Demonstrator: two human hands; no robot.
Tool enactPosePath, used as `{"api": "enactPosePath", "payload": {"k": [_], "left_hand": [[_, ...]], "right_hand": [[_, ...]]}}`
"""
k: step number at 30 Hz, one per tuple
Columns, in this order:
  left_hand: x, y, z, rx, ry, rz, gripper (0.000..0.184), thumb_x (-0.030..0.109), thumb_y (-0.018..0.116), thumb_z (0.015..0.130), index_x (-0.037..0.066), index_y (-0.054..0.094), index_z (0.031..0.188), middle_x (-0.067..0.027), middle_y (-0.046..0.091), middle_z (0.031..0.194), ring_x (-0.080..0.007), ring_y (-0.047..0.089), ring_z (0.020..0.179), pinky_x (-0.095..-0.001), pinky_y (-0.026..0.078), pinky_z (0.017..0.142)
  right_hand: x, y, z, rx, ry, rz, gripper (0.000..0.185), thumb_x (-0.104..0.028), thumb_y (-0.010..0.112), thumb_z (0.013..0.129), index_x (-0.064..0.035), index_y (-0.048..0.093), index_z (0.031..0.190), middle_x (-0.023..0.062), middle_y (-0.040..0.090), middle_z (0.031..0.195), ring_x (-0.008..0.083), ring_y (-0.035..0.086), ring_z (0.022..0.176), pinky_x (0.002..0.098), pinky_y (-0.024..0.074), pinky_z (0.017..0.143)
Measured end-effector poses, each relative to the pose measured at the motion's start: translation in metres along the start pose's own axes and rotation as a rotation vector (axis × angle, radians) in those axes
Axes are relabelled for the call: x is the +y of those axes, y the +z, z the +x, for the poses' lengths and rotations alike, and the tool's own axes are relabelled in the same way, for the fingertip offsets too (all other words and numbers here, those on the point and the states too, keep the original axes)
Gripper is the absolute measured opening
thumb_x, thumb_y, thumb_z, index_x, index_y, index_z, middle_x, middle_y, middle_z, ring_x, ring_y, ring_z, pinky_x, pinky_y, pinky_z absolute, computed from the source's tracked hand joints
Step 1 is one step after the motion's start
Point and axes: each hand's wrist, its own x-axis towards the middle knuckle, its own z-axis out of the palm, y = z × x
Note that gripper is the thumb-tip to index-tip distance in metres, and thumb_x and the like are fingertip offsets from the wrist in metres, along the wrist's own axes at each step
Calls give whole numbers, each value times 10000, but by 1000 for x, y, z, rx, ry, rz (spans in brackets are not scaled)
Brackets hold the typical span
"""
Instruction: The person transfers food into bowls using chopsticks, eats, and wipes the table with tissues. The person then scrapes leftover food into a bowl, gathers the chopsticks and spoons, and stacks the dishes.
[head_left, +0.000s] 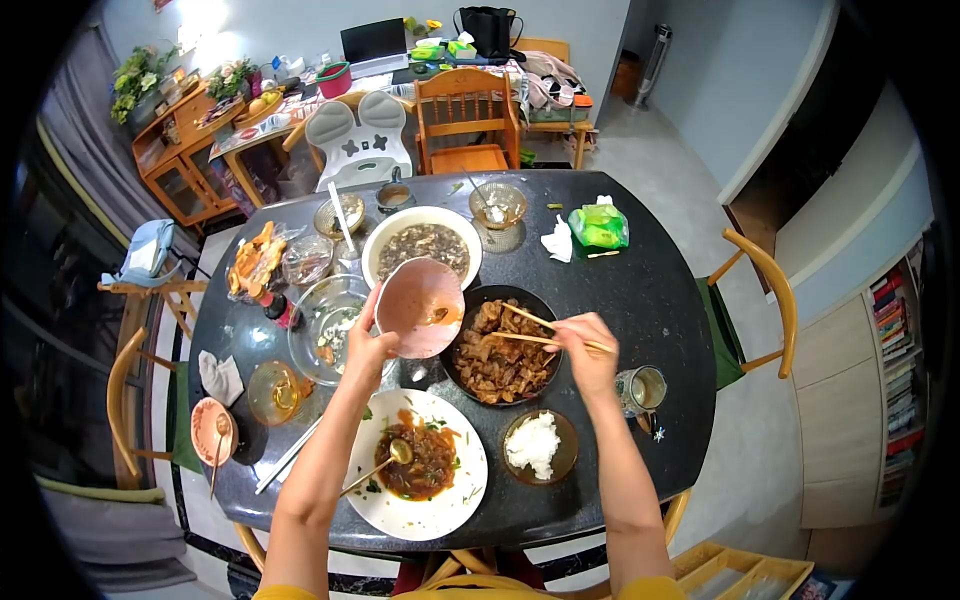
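My left hand [372, 338] grips a pink bowl [418, 300] by its rim, tilted so its inside shows a little brown residue. The bowl is above the table, partly covering a white bowl of soup [420, 238]. Wooden chopsticks [545, 325] are held in my right hand [588, 350], their tips over the brown cooked food [505, 360] in a black pan [470, 385]. Whether the tips pinch a piece I cannot tell. Below the pan sits a bowl of white rice [535, 445]. A white plate [375, 505] with brown sauce and a spoon [400, 452] lies beneath my left forearm.
On the dark table [640, 300] stand a glass bowl [325, 320], a glass mug [642, 390], a green tissue pack [600, 228] and a small pink bowl [213, 430] with a spoon. Chairs surround it, including a wooden chair [468, 115] at the back.
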Motion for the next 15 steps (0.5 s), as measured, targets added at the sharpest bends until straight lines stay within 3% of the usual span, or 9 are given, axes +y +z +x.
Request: {"api": "enactPosePath", "payload": {"k": [5,10,15], "left_hand": [[-3,-5,-6,23,-10,-33,835,-136,427,565,132,337,1351,-102,501,1194,-127,586,724,-212,460,507],[-3,-8,-8,35,-4,-45,834,-139,422,568,130,332,1352,-111,499,1195,-134,588,714,-216,464,507],[-2,-8,-12,60,-11,-62,831,-135,425,569,127,333,1352,-111,493,1197,-130,584,695,-215,458,499]], "right_hand": [[37,31,-1,4,8,-64,69,-4,593,803,32,644,834,68,567,774,125,586,649,219,505,567],[20,35,-1,-30,13,-113,77,4,585,804,23,649,842,74,567,781,127,586,661,221,503,562],[-2,4,5,294,78,50,149,-96,550,856,37,616,847,59,523,814,123,576,666,261,564,561]]}}
